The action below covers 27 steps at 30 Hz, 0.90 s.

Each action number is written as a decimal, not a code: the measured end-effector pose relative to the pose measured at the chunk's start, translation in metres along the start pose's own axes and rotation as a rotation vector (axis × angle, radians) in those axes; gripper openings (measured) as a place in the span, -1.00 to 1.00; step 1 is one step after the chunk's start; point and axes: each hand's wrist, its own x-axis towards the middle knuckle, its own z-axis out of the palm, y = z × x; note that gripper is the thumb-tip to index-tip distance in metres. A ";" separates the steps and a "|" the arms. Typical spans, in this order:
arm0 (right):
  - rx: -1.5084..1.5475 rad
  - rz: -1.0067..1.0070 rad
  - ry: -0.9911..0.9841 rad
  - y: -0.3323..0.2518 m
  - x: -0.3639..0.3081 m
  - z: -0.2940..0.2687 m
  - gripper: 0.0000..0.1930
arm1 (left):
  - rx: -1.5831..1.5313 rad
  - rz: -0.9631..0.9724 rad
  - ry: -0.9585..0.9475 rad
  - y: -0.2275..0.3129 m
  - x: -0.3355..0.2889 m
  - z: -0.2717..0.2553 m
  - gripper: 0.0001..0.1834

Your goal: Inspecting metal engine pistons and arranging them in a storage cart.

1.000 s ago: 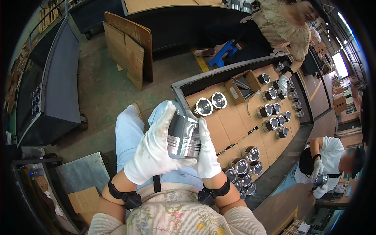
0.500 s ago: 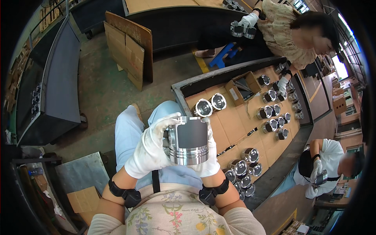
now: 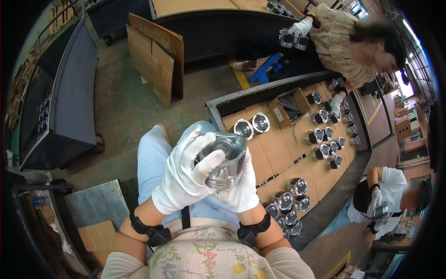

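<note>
Above my lap I have one shiny metal piston [image 3: 225, 160], tilted so that its hollow end shows. My left hand [image 3: 188, 174], in a white glove, rests its bent fingers and thumb against the piston's left side and rim. My right hand [image 3: 241, 188], also gloved, wraps the piston from the right and below; the piston hides part of its fingers. Two more pistons [image 3: 260, 122] stand just beyond on the cardboard-lined table [image 3: 274, 156], and a cluster of several pistons [image 3: 284, 200] is at the near right.
An open cardboard box [image 3: 289, 108] and more pistons [image 3: 320, 152] occupy the table's far side. Across it, a person [image 3: 344, 46] holds pistons. Another person [image 3: 388, 204] at right handles one. Cardboard sheets [image 3: 155, 60] lean near a dark bin; a grey cart [image 3: 60, 107] stands left.
The piston has tipped from side-on to showing its hollow end. My left fingers have lifted and shifted over its rim. The person at right has lowered one hand.
</note>
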 end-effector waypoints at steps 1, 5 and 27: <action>0.001 -0.001 0.000 -0.001 0.000 0.003 -0.36 | -0.037 -0.002 -0.046 -0.001 -0.001 -0.003 -0.13; -0.119 0.069 -0.028 -0.012 -0.004 0.005 -0.25 | -0.343 -0.184 -0.081 0.005 0.003 -0.010 0.16; -0.654 -0.033 0.231 -0.043 -0.019 0.006 -0.17 | -0.755 -0.030 -0.078 0.009 0.009 0.013 0.15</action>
